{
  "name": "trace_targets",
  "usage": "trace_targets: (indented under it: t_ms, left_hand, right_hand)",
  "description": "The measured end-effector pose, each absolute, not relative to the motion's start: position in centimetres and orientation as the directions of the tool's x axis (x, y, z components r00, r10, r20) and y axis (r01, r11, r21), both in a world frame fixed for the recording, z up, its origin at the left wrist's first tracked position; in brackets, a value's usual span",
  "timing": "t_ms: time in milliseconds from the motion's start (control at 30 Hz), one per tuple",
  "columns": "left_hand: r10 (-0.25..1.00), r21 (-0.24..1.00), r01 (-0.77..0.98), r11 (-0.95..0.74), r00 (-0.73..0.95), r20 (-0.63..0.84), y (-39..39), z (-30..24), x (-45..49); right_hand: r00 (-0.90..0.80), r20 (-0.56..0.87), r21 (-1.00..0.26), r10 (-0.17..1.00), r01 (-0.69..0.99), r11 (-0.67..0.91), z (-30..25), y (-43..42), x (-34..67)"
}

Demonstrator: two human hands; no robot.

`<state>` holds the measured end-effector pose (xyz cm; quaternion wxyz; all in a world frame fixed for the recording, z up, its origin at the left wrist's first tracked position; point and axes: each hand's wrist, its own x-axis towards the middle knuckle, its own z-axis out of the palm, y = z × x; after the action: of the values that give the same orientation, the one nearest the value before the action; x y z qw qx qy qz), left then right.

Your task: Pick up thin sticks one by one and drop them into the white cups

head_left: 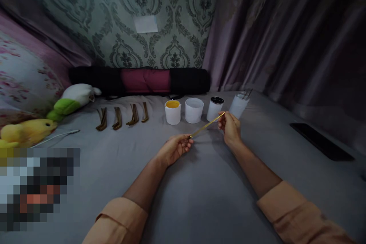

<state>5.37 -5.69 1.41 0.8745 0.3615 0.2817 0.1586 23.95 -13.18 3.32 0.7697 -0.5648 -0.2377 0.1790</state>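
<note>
A thin golden-yellow strip (208, 125) stretches on a slant between my two hands above the grey sheet. My left hand (176, 148) pinches its lower end, where a small shiny dark bit shows at the fingertips. The upper end sits between the thumb and fingers of my right hand (229, 125). Just behind the hands stand a white cup with yellow inside (173, 114), a plain white cup (194, 111) and a white cup with a black top (214, 111). Nearest to my right hand is a whitish jar (239, 106) with thin sticks in it.
Several folded brown strips (117, 118) lie in a row at the left. Beyond them are plush toys (71, 99), a white cable (61, 134) and a long black and maroon roll (145, 81) against the wall. A black phone-like slab (321, 142) lies at the right.
</note>
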Motion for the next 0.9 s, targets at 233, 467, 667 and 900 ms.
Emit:
trace_targets:
  t_ms: [233, 467, 667, 900]
  left_hand:
    - [0.477, 0.718, -0.084, 0.691, 0.799, -0.366, -5.6, 1.3, 5.4]
    - [0.478, 0.709, -0.085, 0.701, 0.793, -0.377, -5.5, 1.3, 5.3]
    - [0.48, 0.71, -0.098, 0.697, 0.8, -0.361, -5.4, 1.1, 5.3]
    - [0.494, 0.708, -0.119, 0.696, 0.795, -0.353, -5.5, 1.2, 5.2]
  right_hand:
    - [0.819, 0.155, -0.96, 0.553, -0.009, 0.281, 3.7, -13.4, 24.0]
    - [0.809, 0.159, -0.968, 0.566, 0.015, 0.25, 3.9, -13.9, 24.0]
    - [0.798, 0.173, -0.973, 0.577, 0.049, 0.224, 3.9, -14.7, 24.1]
    - [0.791, 0.197, -0.974, 0.579, 0.093, 0.206, 4.7, -15.3, 23.7]
